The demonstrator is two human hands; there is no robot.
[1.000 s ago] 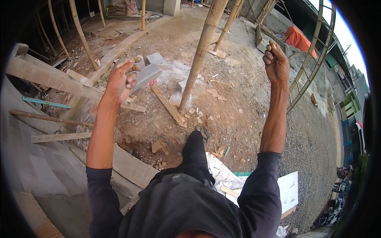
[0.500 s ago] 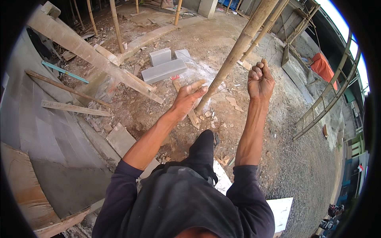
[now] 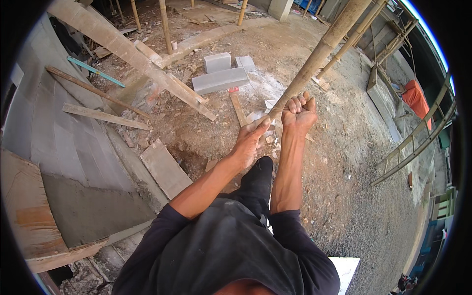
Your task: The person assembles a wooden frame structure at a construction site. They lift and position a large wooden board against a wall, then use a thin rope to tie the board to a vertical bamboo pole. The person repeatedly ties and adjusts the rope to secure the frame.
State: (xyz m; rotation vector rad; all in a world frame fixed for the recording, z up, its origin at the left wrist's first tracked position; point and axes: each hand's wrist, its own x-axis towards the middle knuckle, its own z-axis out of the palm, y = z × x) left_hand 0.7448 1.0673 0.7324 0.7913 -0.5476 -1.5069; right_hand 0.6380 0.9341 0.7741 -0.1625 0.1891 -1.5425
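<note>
Centrally, left hand [image 3: 248, 143] half curled, grip unclear; right hand [image 3: 299, 115] fisted, contents unclear; behind both, slanting pole [image 3: 319, 55] on ground [image 3: 339, 147], inward from the ground's gravelly right edge.

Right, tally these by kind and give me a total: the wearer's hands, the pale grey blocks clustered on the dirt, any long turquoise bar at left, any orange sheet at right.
Hands: 2 (left hand, right hand)
Pale grey blocks: 3
Turquoise bar: 1
Orange sheet: 1
Total: 7
</note>
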